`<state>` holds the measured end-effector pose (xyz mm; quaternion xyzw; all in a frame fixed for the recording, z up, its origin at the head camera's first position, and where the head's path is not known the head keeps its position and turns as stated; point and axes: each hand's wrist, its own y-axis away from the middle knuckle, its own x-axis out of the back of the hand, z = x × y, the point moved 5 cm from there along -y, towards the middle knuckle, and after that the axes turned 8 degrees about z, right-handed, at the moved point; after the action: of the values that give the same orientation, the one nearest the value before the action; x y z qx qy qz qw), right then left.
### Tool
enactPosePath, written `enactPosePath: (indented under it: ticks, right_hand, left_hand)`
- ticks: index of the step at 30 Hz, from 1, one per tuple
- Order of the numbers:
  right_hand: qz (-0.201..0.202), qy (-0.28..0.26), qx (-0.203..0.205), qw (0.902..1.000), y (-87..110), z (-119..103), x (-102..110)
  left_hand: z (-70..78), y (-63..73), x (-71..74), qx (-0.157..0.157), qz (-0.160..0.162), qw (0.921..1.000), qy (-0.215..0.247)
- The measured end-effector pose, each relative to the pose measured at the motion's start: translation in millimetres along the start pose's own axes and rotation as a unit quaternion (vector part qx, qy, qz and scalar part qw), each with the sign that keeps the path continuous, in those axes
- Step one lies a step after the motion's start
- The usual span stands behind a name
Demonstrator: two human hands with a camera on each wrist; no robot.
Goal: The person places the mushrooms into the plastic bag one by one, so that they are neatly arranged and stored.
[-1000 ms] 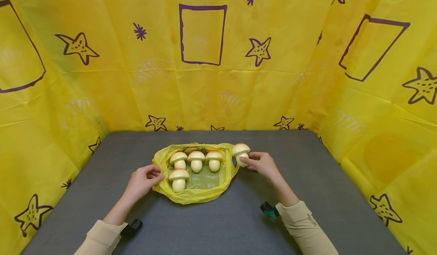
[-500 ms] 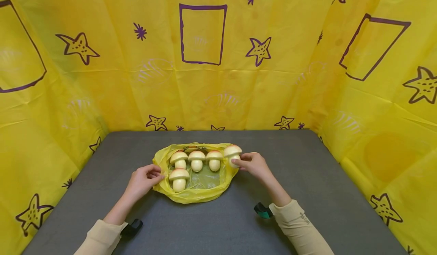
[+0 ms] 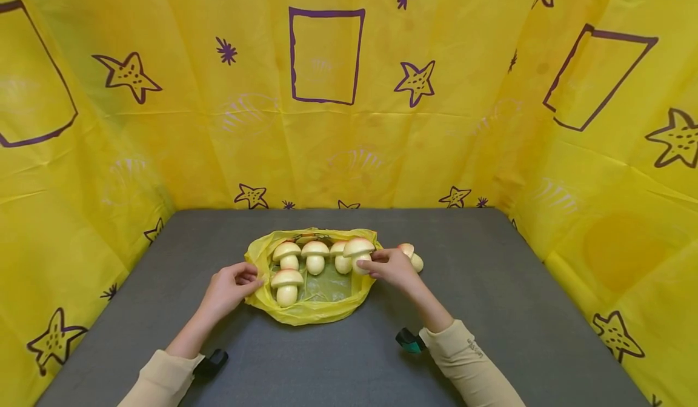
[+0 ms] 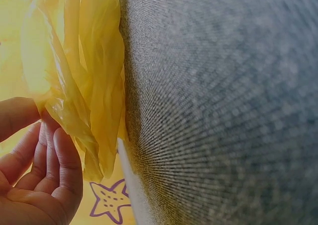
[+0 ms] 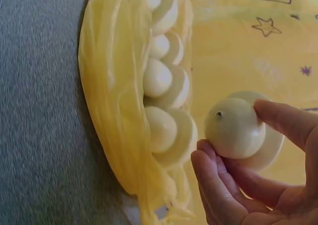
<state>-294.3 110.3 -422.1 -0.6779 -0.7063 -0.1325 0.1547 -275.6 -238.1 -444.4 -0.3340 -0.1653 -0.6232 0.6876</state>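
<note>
A yellow plastic bag [image 3: 313, 316] lies with its mouth spread wide on the table. Several model mushrooms [image 3: 286, 295], cream with reddish cap tops, sit inside it. At the bag's left rim my left hand [image 3: 230, 289] pinches the film between thumb and fingertips; the left wrist view shows the crumpled bag edge [image 4: 74, 101] there. My right hand [image 3: 397, 269] holds another mushroom [image 3: 357, 251] by its stem, over the right side of the bag. In the right wrist view this held mushroom [image 5: 233, 128] is apart from those in the bag, its rounded stem end facing the camera.
One more mushroom [image 3: 415, 261] lies on the grey table [image 3: 327, 364] just right of the bag, partly behind my right hand. Yellow cloth walls [image 3: 349, 152] with drawn starfish rise at the back and both sides.
My right hand has moved left with its mushroom, from beside the bag to over its right part. A mushroom on the table has come into view behind it. The left hand stays put.
</note>
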Motion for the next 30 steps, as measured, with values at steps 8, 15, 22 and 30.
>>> enactPosePath:
  ticks: [8,15,22,30]
  right_hand:
    - [-0.011,-0.004,-0.005,0.9999,0.3,0,-13]
    - [-0.025,-0.023,-0.022,0.9992,-2.2,0,-25]
    - [-0.043,-0.033,-0.021,0.9983,3.5,-9,-36]
    - [-0.054,-0.018,-0.019,0.9982,-0.2,-5,-50]
  left_hand:
    - [-0.9,0.6,-0.6,0.001,-0.003,1.0000,0.005]
    - [-1.7,0.4,0.0,0.002,0.001,1.0000,0.005]
    - [-2.0,0.6,0.0,0.001,0.002,1.0000,0.001]
    - [-1.7,0.3,0.5,-0.001,0.002,1.0000,0.002]
